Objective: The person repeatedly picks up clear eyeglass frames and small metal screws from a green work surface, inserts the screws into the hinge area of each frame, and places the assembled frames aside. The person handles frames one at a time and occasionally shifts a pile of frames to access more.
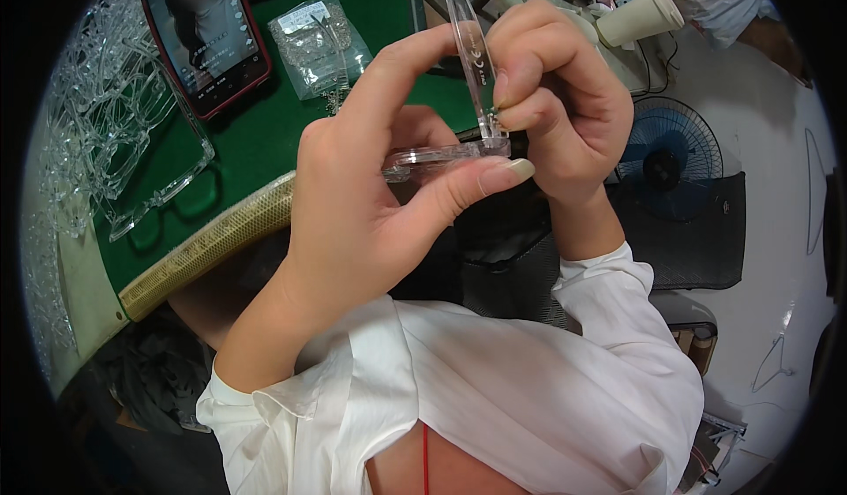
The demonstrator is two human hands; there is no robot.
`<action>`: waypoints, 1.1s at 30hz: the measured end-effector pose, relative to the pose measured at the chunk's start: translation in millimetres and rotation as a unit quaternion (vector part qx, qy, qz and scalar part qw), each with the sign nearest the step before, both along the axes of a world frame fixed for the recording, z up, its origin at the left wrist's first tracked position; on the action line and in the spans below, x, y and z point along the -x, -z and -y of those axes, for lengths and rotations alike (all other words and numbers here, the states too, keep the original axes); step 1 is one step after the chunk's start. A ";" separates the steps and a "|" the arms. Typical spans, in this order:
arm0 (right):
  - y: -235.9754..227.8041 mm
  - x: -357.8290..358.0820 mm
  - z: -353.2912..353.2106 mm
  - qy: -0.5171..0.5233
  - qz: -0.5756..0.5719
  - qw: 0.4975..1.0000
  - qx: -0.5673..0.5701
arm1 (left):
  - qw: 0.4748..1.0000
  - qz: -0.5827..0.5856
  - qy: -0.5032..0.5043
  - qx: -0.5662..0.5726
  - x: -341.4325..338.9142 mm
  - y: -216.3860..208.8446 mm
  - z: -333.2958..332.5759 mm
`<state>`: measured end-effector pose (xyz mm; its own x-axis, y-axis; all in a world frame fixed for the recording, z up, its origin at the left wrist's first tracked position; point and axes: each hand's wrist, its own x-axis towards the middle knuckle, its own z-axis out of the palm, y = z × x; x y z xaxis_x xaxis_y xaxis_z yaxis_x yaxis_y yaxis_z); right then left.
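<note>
My left hand [348, 186] is closed around a clear plastic eyeglass frame [428, 155], its thumb pressing along the near side. From the frame's hinge corner a clear temple arm [475, 58] stands up, steadied by the left index finger. Right beside that hinge is my right hand [565, 98], thumb and index finger pinched together. Tiny metal bits show at those fingertips; what exactly they grip is too small to make out. Beyond the left hand, a clear plastic bag [319, 45] of small metal pieces lies on the green tabletop [234, 155], with loose pieces spilled beside it.
Many clear eyeglass frames [115, 124] are heaped at the left. A phone [207, 41] in a red case lies beside them. Gold padding [212, 239] lines the table's near edge. To the right are a pale cup [640, 18], a blue fan [666, 164] and a black seat [697, 239].
</note>
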<state>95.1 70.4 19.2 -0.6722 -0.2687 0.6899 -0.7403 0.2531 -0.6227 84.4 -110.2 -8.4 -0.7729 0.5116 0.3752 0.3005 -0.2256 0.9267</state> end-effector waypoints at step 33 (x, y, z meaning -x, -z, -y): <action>14.5 3.1 -4.7 -0.092 0.350 0.900 0.244 | 0.999 -0.025 -0.005 -0.043 14.2 7.3 -15.2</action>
<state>91.9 75.1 4.7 -0.9629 -0.2003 0.1809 -0.1248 -0.2640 -0.9564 70.2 -95.0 -15.6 -0.7570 0.4674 0.4565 0.3495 -0.3008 0.8874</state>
